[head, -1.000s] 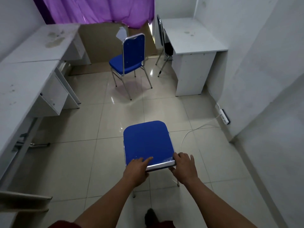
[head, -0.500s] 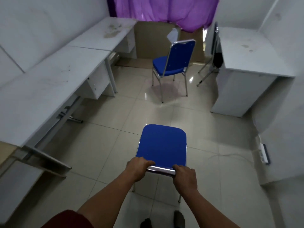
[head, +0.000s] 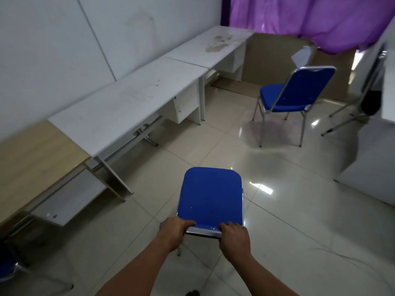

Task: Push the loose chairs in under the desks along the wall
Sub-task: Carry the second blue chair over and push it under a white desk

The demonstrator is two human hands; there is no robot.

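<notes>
A blue padded chair point(head: 210, 197) with a chrome frame stands on the tiled floor right in front of me. My left hand point(head: 174, 231) and my right hand point(head: 235, 237) both grip the chrome top rail of its backrest. A second blue chair point(head: 286, 99) stands loose farther off, in the middle of the room. White desks point(head: 128, 105) run along the left wall, and a wood-topped desk point(head: 32, 154) is nearest me on the left.
Another white desk point(head: 388, 92) stands at the right, with a dark folding chair point(head: 367, 97) beside it. Purple curtain point(head: 310, 18) hangs at the back. A third blue chair's edge point(head: 6, 265) shows at the lower left. Shiny tiled floor lies between the desks.
The view has swung to the left, bringing the left-wall desks into sight. Both hands have closed more firmly around the backrest rail, and the chair has turned with me toward the left.
</notes>
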